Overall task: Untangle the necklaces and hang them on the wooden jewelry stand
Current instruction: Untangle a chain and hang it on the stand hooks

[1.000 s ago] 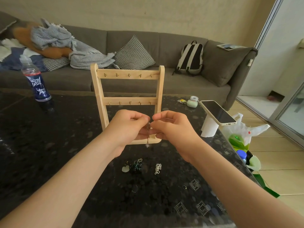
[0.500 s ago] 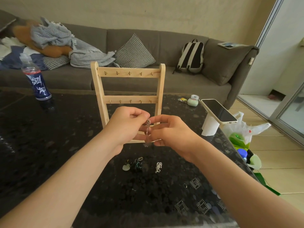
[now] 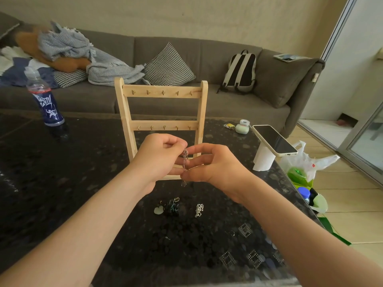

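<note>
a: grey sofa (image 3: 207,59) at the back, dark speckled bench (image 3: 62,183) in front. where's the work?

b: over the middle of the bench, just in front of the wooden jewelry stand (image 3: 124,112). both hands are on one thin necklace (image 3: 184,160).

a: held how?

b: the left hand (image 3: 159,156) pinches its upper end with curled fingers. the right hand (image 3: 213,164) pinches it lower down, its other fingers loosely spread. the chain's long axis runs almost straight up and down between them, and a small pendant (image 3: 183,184) dangles below the right hand.

a: and the hooks?

b: the lower rail's hooks (image 3: 164,127) sit above and beyond the hands, all bare. the left hand, holding the top end, is nearer them, so i'd guess it lifts the chain up to one.

a: the rest?

b: a dark tangle (image 3: 172,208) and a silver chain (image 3: 199,210) lie on the bench, nearer the person.
</note>
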